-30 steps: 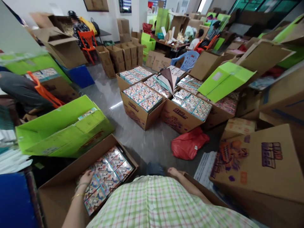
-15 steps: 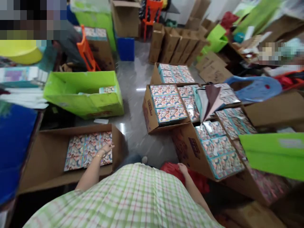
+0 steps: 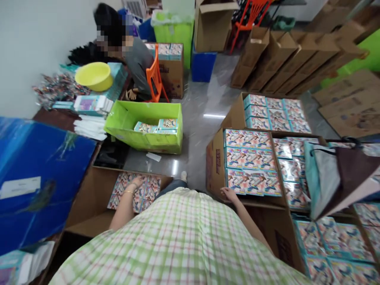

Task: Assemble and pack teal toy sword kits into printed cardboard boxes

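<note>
Open carton (image 3: 89, 206) on floor at wearer's left, bottom layer of printed packs (image 3: 139, 190) lying flat inside. Second carton (image 3: 215, 166) at right, full of teal-edged packs (image 3: 249, 162). Left hand (image 3: 137, 182) lies on packs, fingers spread flat, gripping nothing. Right hand (image 3: 229, 193) touches second carton's near rim, fingers loosely curled, nothing held. Best to keep packs flush, edges square, rows tight against wall
</note>
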The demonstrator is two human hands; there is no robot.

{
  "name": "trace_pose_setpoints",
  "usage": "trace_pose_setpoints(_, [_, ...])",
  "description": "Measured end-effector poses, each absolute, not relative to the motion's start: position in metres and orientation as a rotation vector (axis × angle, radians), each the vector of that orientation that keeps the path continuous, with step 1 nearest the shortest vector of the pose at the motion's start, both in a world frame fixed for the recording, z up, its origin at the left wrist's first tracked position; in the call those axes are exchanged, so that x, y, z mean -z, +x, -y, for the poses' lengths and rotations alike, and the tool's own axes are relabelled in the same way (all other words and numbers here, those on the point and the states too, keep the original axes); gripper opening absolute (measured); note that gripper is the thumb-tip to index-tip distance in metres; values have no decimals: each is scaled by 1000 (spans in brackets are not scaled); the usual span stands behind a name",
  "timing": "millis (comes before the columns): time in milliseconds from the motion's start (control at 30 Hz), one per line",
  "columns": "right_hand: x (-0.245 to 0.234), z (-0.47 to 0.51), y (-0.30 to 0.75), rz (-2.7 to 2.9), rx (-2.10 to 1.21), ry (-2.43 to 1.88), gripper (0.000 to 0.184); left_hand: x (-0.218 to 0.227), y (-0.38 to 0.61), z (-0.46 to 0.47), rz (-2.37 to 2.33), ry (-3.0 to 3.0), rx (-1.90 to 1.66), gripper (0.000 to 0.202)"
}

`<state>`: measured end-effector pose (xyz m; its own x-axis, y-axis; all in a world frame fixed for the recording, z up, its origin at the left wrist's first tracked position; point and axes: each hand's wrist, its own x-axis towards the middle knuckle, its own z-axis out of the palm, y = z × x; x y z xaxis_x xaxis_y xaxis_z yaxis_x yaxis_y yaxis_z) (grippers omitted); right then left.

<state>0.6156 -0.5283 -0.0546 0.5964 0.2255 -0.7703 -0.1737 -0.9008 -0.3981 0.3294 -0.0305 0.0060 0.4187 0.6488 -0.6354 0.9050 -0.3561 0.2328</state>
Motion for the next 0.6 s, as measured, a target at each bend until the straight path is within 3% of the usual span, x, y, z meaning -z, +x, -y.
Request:
trace_pose_setpoints(433, [70,426,854,-173,-835,-2527,30,47,674,-83,-973,2145,738,45])
trace_pose_setpoints(600, [90,398,973,-300,-797,-2556,30,39,767,-137,-1032,2195,816,37])
